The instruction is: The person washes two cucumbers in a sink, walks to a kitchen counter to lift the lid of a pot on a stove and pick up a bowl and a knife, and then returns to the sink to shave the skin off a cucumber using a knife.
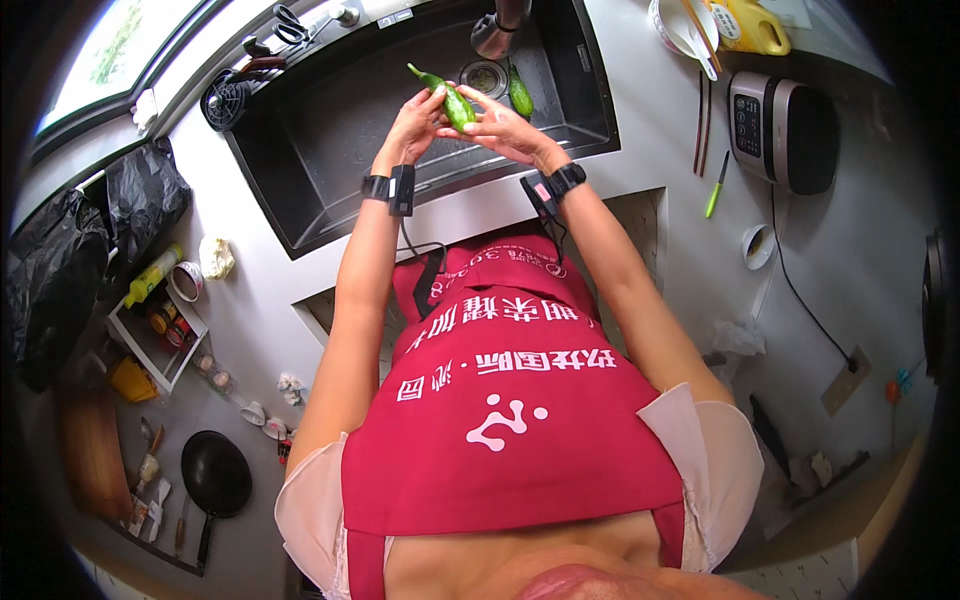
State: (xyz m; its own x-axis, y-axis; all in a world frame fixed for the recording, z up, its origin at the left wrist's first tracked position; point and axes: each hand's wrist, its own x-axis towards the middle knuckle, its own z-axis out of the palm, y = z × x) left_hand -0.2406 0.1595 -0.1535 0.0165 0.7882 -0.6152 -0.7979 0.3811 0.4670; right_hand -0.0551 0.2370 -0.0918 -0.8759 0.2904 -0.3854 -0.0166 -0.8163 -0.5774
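Note:
Over the dark sink point(352, 150), both hands hold one glossy, elongated green vegetable point(459, 112), which looks like a pepper or small cucumber. Its narrow stem end points up and to the left. My left hand point(415, 126) grips its left side, with the thumb lying on it. From the right, my right hand point(510, 133) supports the thick lower end between thumb and fingers. A second green vegetable point(520, 93) lies in the sink beside the round drain strainer point(484, 78). The metal faucet point(495, 34) hangs above the drain.
Right of the sink are a green-handled knife point(717, 187), chopsticks point(703, 124), a bowl point(679, 26), a small white dish point(758, 247) and a countertop appliance point(784, 133). Leftward stand a white rack point(161, 337), black plastic bags point(146, 184) and a frying pan point(216, 474).

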